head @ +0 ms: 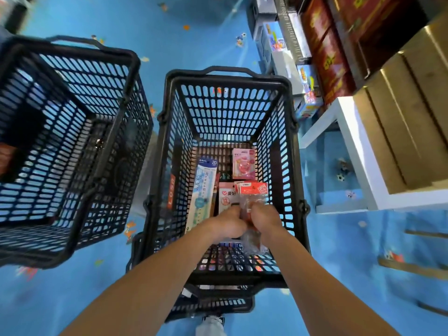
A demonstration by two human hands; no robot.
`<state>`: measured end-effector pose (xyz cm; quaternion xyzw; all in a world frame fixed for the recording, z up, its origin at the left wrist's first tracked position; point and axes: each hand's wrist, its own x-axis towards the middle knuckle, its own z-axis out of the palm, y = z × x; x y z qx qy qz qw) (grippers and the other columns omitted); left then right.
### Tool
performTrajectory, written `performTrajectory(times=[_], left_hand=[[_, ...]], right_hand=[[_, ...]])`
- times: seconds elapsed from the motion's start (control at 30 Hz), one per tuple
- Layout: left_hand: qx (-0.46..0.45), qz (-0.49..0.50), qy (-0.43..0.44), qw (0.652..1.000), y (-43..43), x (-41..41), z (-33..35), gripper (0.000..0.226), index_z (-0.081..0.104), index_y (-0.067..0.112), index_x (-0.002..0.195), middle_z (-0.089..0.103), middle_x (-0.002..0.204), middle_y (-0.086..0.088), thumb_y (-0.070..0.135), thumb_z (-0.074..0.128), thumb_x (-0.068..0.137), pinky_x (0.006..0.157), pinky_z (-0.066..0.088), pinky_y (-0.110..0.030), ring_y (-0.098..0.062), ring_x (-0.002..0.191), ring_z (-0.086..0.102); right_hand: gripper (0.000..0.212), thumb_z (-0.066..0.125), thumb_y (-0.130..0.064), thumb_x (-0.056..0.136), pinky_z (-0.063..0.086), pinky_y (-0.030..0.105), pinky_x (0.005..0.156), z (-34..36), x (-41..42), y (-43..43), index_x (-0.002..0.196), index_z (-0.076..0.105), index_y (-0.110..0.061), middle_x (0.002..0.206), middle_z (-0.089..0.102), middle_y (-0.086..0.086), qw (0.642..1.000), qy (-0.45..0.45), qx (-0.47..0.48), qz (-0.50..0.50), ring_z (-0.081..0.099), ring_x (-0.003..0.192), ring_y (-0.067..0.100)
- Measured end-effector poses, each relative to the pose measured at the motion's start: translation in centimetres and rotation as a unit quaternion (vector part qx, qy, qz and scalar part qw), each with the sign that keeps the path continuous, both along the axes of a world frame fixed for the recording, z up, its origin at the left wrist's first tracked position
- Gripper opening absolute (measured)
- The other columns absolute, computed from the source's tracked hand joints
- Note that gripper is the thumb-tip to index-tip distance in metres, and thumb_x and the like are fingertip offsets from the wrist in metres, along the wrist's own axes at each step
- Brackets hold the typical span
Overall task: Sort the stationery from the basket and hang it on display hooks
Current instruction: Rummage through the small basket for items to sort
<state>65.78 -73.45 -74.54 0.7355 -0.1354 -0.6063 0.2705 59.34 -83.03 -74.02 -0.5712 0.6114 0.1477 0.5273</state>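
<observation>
Inside the basket point(166, 98), left hand point(228, 224) and right hand point(264, 219) grip a clear packet point(253, 190) above a ruler point(203, 187). A second basket point(84, 76) stands left of it, a shelf point(351, 132) right.

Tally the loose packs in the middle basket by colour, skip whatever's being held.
Blue ruler pack: 1
Pink pack: 1
White pack with red logo: 1
Total: 3, besides the held red-topped clear packs; others may be hidden.

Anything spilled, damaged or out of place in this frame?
Nothing stands out. The left hand and right hand grip red-topped packets inside the basket; the ruler pack and pink packet lie in it.
</observation>
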Motion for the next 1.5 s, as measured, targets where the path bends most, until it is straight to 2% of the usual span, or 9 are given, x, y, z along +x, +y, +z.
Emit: performTrajectory(times=[0.27,0.43,0.6,0.87,1.2,1.27,1.33,1.4,1.5], left_hand=[[-0.02,0.014,-0.076,0.997,3.9,0.8,3.6,0.055,0.047,0.015,0.144,0.058,0.134,0.002,0.02,0.069,0.094,0.096,0.049,-0.029,-0.021,0.122,0.059],[-0.075,0.039,-0.138,0.987,8.5,0.6,8.9,0.032,0.053,0.018,0.125,0.057,0.115,0.003,0.015,0.066,0.095,0.084,0.047,-0.026,-0.013,0.103,0.055],[-0.117,0.053,-0.154,0.98,14.8,-0.9,14.4,0.033,0.052,0.018,0.126,0.053,0.125,-0.001,0.012,0.067,0.098,0.091,0.045,-0.024,-0.016,0.111,0.051],[-0.093,-0.064,-0.128,0.985,25.1,-3.7,18.5,0.009,0.074,0.004,0.09,0.066,0.072,-0.002,0.004,0.067,0.096,0.049,0.042,-0.009,-0.001,0.055,0.061],[-0.006,-0.049,-0.149,0.988,31.5,-7.9,2.5,0.021,0.065,-0.006,0.091,0.065,0.082,-0.024,0.014,0.07,0.092,0.067,0.051,-0.03,-0.034,0.085,0.068],[0.013,-0.031,-0.153,0.988,32.3,-9.0,-1.1,0.031,0.047,-0.009,0.086,0.054,0.075,-0.028,0.01,0.071,0.092,0.052,0.039,-0.021,-0.014,0.067,0.052],[0.023,-0.015,-0.15,0.988,32.9,-10.1,-6.1,0.028,0.043,-0.003,0.092,0.051,0.1,-0.026,0.006,0.07,0.092,0.052,0.033,-0.013,-0.018,0.094,0.064],[0.045,0.001,-0.14,0.989,33.5,-10.8,-11.7,0.025,0.048,0.003,0.093,0.061,0.111,-0.029,0.011,0.071,0.091,0.063,0.036,-0.02,-0.027,0.086,0.064],[0.057,-0.001,-0.151,0.987,33.5,-12.0,-18.2,0.056,0.048,0.021,0.145,0.049,0.136,0.003,0.02,0.072,0.094,0.085,0.038,-0.021,-0.025,0.121,0.057]], right_hand=[[0.055,0.061,-0.034,0.099,0.045,0.032,0.08,5.2,-1.1,2.5,0.136,0.039,-0.001,0.125,0.061,0.016,0.987,0.028,-0.109,0.118,0.062,0.115,0.035],[0.057,0.064,-0.022,0.093,0.056,0.033,0.077,9.7,-3.0,6.0,0.145,0.041,-0.012,0.124,0.066,0.011,0.97,-0.024,-0.171,0.17,0.065,0.1,0.029],[0.046,0.074,-0.018,0.087,0.043,0.024,0.078,15.0,-6.4,12.2,0.126,0.051,-0.019,0.108,0.065,-0.004,0.942,-0.132,-0.223,0.213,0.062,0.096,0.02],[0.049,0.082,-0.039,0.076,0.055,0.037,0.076,16.7,-11.2,21.5,0.11,0.049,-0.03,0.091,0.065,-0.003,0.917,-0.191,-0.192,0.292,0.065,0.084,0.018],[0.021,0.073,-0.031,0.079,0.054,0.037,0.081,0.3,-15.2,27.3,0.088,0.055,-0.033,0.074,0.061,-0.009,0.936,-0.107,-0.133,0.306,0.063,0.079,0.017],[0.022,0.072,-0.027,0.078,0.055,0.04,0.082,-4.9,-16.2,28.3,0.093,0.056,-0.025,0.08,0.064,-0.003,0.934,-0.087,-0.13,0.321,0.068,0.09,0.026],[0.022,0.069,-0.026,0.084,0.055,0.035,0.082,-9.8,-17.0,29.6,0.101,0.056,-0.019,0.095,0.066,0.003,0.931,-0.059,-0.114,0.342,0.067,0.098,0.029],[0.025,0.066,-0.022,0.088,0.056,0.037,0.082,-13.8,-17.7,30.3,0.109,0.058,-0.012,0.105,0.066,0.008,0.928,-0.043,-0.114,0.351,0.065,0.1,0.03],[0.034,0.066,-0.015,0.086,0.058,0.046,0.077,-19.3,-18.3,30.3,0.117,0.056,-0.008,0.113,0.063,0.011,0.932,-0.037,-0.115,0.341,0.067,0.095,0.033]])
